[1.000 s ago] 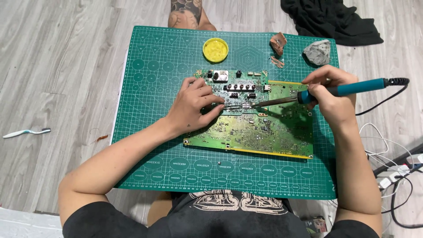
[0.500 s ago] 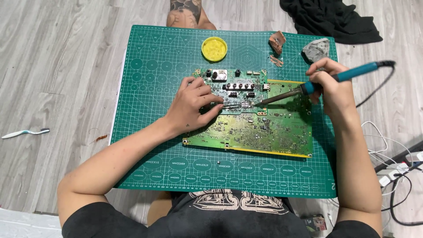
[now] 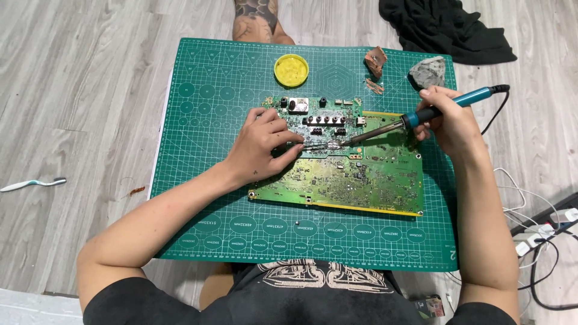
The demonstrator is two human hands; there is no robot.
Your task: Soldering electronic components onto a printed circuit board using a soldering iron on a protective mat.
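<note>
The left hand (image 3: 260,146) lies on the big green circuit board (image 3: 355,171), and its fingers (image 3: 288,139) pinch a thin silver tool, maybe tweezers (image 3: 322,145), that sticks out past the fingertips. The right hand (image 3: 448,120) has its fingers wrapped around a blue soldering iron (image 3: 421,114). The iron's metal tip touches the board just beside the end of the silver tool. The board rests on a green cutting mat (image 3: 205,102) on the wooden floor. A round yellow tin (image 3: 291,69) sits on the mat, well above the left fingers.
</note>
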